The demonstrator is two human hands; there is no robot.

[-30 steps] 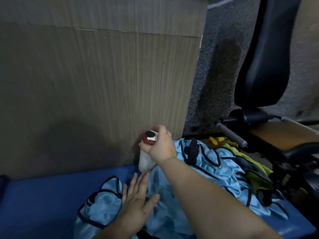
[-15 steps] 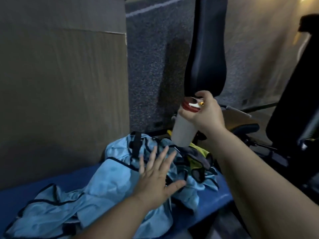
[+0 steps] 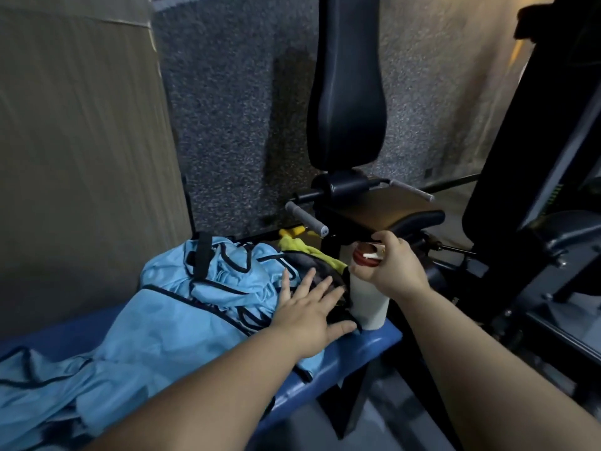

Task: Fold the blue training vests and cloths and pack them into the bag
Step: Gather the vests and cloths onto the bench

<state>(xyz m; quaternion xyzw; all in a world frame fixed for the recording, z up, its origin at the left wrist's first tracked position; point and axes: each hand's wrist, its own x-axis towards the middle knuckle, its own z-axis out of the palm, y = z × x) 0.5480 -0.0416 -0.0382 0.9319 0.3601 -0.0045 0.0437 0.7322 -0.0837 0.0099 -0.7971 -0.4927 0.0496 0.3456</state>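
The right hand [image 3: 392, 271], right of the frame's centre, curls its fingers over the red lid of a white bottle [image 3: 369, 304], which stands upright on the right end of a blue bench [image 3: 367, 348]. Just left of it, the left hand [image 3: 310, 315] lies flat with fingers spread, pressing on dark cloth at the edge of the heap of light blue vests [image 3: 195, 320]. The vests sprawl unfolded along the bench toward the lower left. A yellow cloth [image 3: 307, 252] shows behind the heap. A black padded seat [image 3: 348, 89] rises at upper centre, and a wooden panel [image 3: 81, 157] fills the upper left.
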